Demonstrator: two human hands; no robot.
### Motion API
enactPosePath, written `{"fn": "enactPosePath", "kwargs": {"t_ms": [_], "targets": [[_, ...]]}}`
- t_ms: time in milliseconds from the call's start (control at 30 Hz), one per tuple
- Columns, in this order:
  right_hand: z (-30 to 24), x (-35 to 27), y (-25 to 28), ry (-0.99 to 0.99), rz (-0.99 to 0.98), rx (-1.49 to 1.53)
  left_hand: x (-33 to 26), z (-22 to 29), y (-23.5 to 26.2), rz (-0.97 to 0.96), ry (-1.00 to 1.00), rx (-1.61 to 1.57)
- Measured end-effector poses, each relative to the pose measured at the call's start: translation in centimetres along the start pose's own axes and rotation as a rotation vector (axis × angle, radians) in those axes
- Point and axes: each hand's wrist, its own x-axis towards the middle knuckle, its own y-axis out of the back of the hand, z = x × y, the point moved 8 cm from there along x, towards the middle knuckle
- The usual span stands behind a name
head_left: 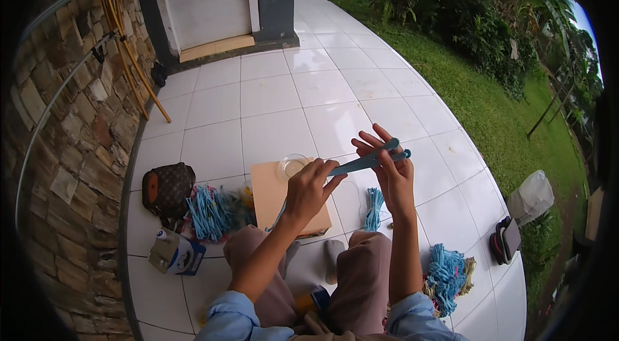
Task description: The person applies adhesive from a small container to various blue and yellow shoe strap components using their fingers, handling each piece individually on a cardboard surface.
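A light-blue flat strap [361,164] is held in front of me above the floor, slanting up to the right, with rounded, loop-like ends at its upper right. My left hand [311,187] pinches its lower end between thumb and fingers. At the other end my right hand [391,170] has the strap between its thumb and raised, partly spread fingers. Below my left hand a thin blue cord hangs down. Under my arms lies a tan board [267,192] with a clear round dish [293,164] on it. Beyond my right knee is a bundle of blue cords [373,209].
To the left are a brown patterned bag [168,190], a heap of blue cords [216,213] and a blue-and-white can [177,253]. At right lie more blue cord bundles [447,275] and a dark wallet-like case [505,240]. A stone wall [71,147] borders the tiles.
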Motion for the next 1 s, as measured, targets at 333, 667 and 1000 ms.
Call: {"fn": "enactPosePath", "kwargs": {"t_ms": [333, 667, 1000], "targets": [[7.8, -1.8, 0.4, -0.141, 0.167, -0.089, 0.9, 2.0, -2.0, 0.239, -0.001, -0.067], [7.8, 0.7, 5.5, -0.121, 0.146, -0.269, -0.9, -9.3, -3.4, 0.063, 0.783, -1.054], [17.1, 1.1, 10.5, -0.629, -0.222, -0.007, -6.6, -16.8, -9.1, -0.185, 1.105, -1.039]]}}
